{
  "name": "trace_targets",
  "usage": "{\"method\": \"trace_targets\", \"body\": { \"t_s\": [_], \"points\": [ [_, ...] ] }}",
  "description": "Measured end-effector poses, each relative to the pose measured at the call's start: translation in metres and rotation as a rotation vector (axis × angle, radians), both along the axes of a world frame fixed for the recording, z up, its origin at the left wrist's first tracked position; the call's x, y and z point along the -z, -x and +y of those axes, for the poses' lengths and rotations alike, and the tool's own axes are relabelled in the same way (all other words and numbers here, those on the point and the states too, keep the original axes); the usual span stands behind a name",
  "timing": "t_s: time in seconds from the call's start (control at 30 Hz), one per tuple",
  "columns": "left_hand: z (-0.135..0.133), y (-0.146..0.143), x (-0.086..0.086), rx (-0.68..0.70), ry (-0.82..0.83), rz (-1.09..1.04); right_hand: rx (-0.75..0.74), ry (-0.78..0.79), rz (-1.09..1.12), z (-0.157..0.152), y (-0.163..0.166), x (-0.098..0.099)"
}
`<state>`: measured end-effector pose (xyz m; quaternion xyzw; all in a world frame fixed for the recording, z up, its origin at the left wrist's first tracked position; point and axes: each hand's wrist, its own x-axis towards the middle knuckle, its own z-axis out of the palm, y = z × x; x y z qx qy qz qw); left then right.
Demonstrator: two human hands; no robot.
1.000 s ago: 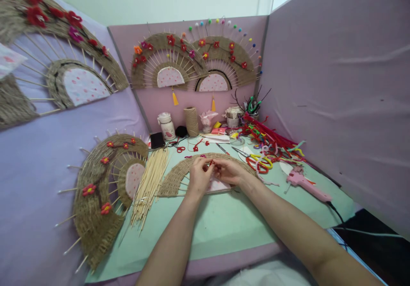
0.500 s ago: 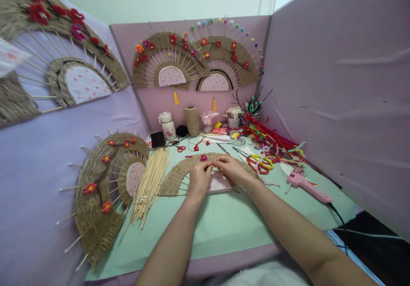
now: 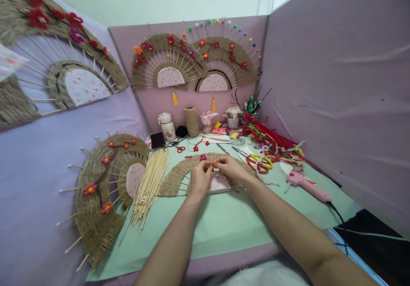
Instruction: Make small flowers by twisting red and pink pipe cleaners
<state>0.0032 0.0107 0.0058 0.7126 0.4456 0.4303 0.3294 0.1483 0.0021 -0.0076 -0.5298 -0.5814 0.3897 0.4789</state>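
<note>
My left hand [image 3: 200, 178] and my right hand [image 3: 229, 169] meet over a half-round woven jute fan [image 3: 174, 176] lying flat on the green table top [image 3: 224, 222]. Both hands are closed in a pinch on one small red piece [image 3: 212, 164] held between their fingertips; it looks like a bit of red pipe cleaner. A small pink flower [image 3: 203, 157] sits on the fan's woven band just beyond my left fingers. The fan's pink centre [image 3: 219, 183] shows under my hands.
A bundle of bamboo sticks [image 3: 150, 183] lies left of the fan, with a finished flowered fan [image 3: 102, 192] beyond. Yellow-handled scissors [image 3: 261, 160], pipe cleaners [image 3: 272, 143] and a pink glue gun [image 3: 304, 182] lie right. Twine spool [image 3: 191, 121], bottle [image 3: 167, 126] and jars stand at the back.
My hands stayed over the fan and shifted only slightly; the fingertips have come together on the small red piece, which shows more plainly now.
</note>
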Motion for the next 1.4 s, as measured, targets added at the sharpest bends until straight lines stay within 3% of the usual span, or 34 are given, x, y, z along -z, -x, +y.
{"method": "trace_targets", "body": {
  "t_s": [0.13, 0.27, 0.5, 0.6, 0.67, 0.77, 1.0, 1.1, 1.23, 1.4],
  "points": [
    [0.002, 0.000, 0.002, 0.002, 0.038, -0.073, -0.027, 0.004, -0.003, -0.001, -0.002, 0.000],
    [0.007, -0.001, 0.006, 0.026, 0.177, -0.191, -0.106, 0.010, -0.024, -0.002, -0.005, -0.001],
    [0.003, 0.004, -0.012, 0.142, 0.629, -0.481, -0.179, -0.101, -0.120, -0.009, -0.004, -0.018],
    [0.001, 0.009, -0.022, 0.302, 0.891, -0.662, -0.205, -0.228, -0.078, -0.016, 0.000, -0.028],
    [0.001, 0.010, -0.025, 0.393, 0.979, -0.734, -0.206, -0.290, -0.006, -0.020, 0.003, -0.032],
    [0.001, 0.009, -0.025, 0.366, 0.884, -0.741, -0.187, -0.275, 0.085, -0.020, 0.005, -0.034],
    [-0.003, 0.003, -0.014, 0.003, 0.096, -0.349, 0.044, -0.015, 0.062, -0.013, 0.005, -0.029],
    [-0.007, 0.000, -0.012, -0.039, -0.040, -0.225, 0.053, -0.012, 0.043, -0.013, 0.008, -0.027],
    [-0.007, -0.002, -0.009, -0.007, 0.052, -0.293, 0.012, 0.006, 0.052, -0.012, 0.006, -0.023],
    [-0.002, 0.001, -0.009, 0.186, 0.547, -0.624, -0.160, -0.004, 0.207, -0.011, 0.002, -0.019]
  ]
}}
